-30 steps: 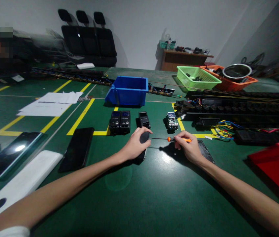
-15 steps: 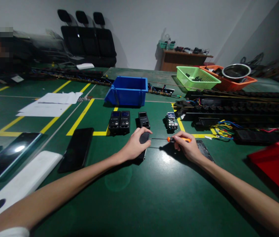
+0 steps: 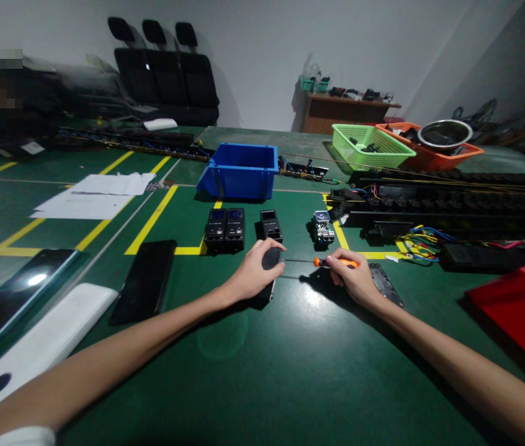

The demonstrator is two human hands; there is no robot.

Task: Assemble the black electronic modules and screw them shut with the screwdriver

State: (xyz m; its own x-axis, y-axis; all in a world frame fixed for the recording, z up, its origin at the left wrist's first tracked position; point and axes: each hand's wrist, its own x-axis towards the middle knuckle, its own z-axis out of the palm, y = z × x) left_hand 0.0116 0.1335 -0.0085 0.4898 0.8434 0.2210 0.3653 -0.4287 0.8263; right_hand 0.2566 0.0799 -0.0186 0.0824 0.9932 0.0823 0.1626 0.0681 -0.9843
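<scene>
My left hand [image 3: 254,271] grips a black device [image 3: 270,259] on the green table, thumb and fingers around it. In my right hand [image 3: 351,276] is a screwdriver [image 3: 321,262] with an orange handle, its thin shaft pointing left to the device's right side. Whether the tip touches is too small to tell. Just beyond my left hand stands a black housing [image 3: 270,224], with two black modules [image 3: 225,228] to its left. A bare circuit module [image 3: 322,228] sits farther right. Partly behind my right hand lies a flat dark panel [image 3: 386,284].
A blue bin [image 3: 244,172] stands behind the modules. Black rails with wires [image 3: 429,201] fill the right back, near a red bin [image 3: 522,303]. On the left lie papers [image 3: 95,197], a black phone [image 3: 144,282] and a white object [image 3: 44,344]. A person is at the far left.
My right hand and the screwdriver have shifted very slightly left. My left hand keeps its hold on the black device, almost unmoved.
</scene>
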